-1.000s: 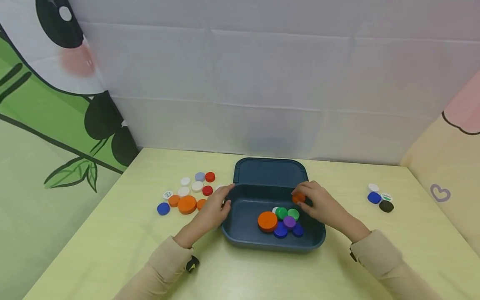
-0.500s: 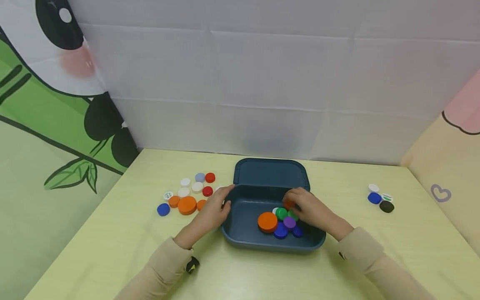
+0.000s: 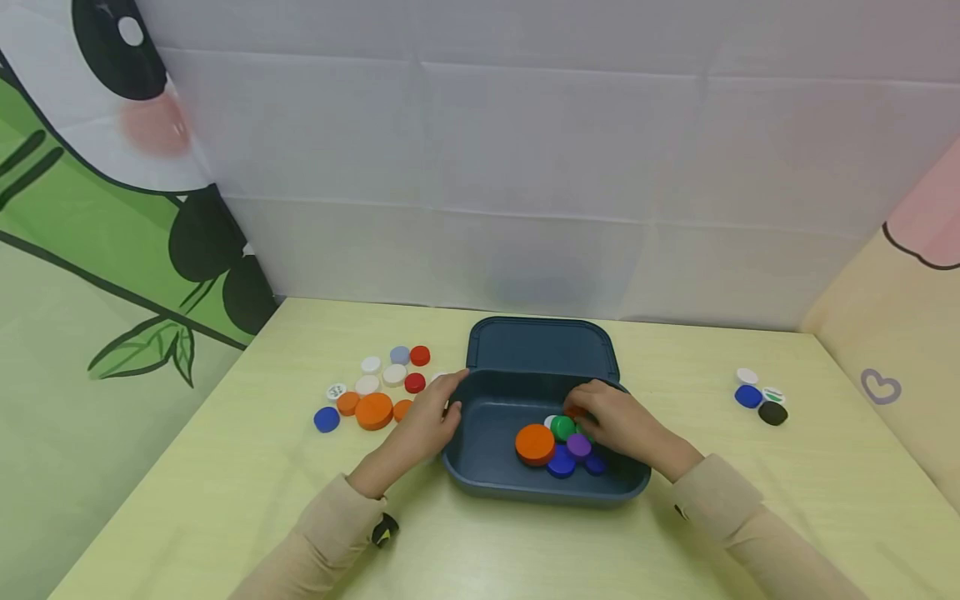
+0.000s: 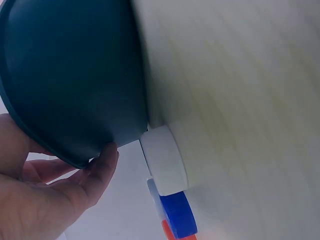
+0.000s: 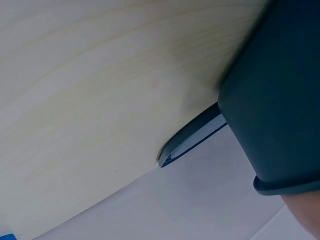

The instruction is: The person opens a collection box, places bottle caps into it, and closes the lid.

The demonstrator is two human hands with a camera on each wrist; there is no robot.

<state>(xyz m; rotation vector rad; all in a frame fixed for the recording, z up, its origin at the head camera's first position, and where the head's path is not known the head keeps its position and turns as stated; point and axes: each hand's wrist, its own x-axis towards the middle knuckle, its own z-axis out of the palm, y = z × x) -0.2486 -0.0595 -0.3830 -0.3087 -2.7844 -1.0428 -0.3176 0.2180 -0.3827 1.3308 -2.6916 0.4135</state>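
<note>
Orange cap (image 3: 575, 411) low in the box (image 3: 486, 454)

The right grip (image 3: 611, 418) pinches the orange cap inside the box, just beside a green cap (image 3: 562, 428). The left grip (image 3: 430, 414) holds the box's edge. I think it's putting-in time; next, the pinch should gently let go.

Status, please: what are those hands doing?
Left hand gripping slate-blue box at rim. Right hand inside, pinching small orange bottle cap. Green bottle cap close by.
</note>
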